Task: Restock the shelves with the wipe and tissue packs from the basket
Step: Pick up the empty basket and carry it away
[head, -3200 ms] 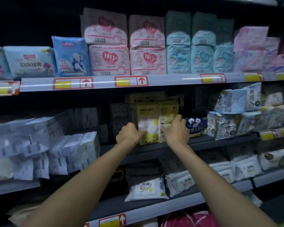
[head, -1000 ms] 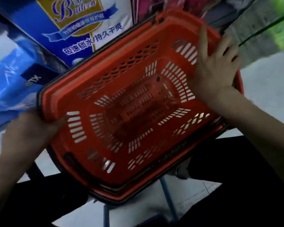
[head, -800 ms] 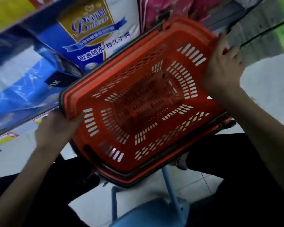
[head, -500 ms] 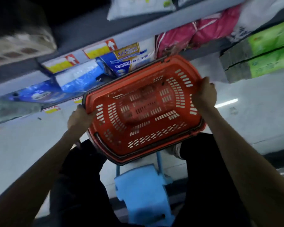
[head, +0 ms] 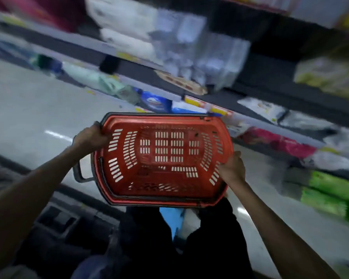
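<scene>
A red plastic basket [head: 163,158] with slotted walls hangs in front of me above the floor, and nothing shows inside it. My left hand [head: 90,136] grips its left rim. On the right rim, my right hand [head: 233,168] holds the basket with curled fingers. A dark handle [head: 79,174] hangs at the basket's lower left. Behind it run the shelves [head: 141,77], stocked with blurred white tissue packs [head: 191,55] and pink packs [head: 278,141].
Green packs [head: 330,192] are stacked low on the right. A blue stool [head: 171,216] stands on the pale floor [head: 28,109] under the basket, between my dark trouser legs. Dark fixtures fill the lower left. The picture is motion-blurred.
I was pressing packs onto the middle shelf, then took the basket in both hands. It has risen off the stool, and my view has swung along the aisle.
</scene>
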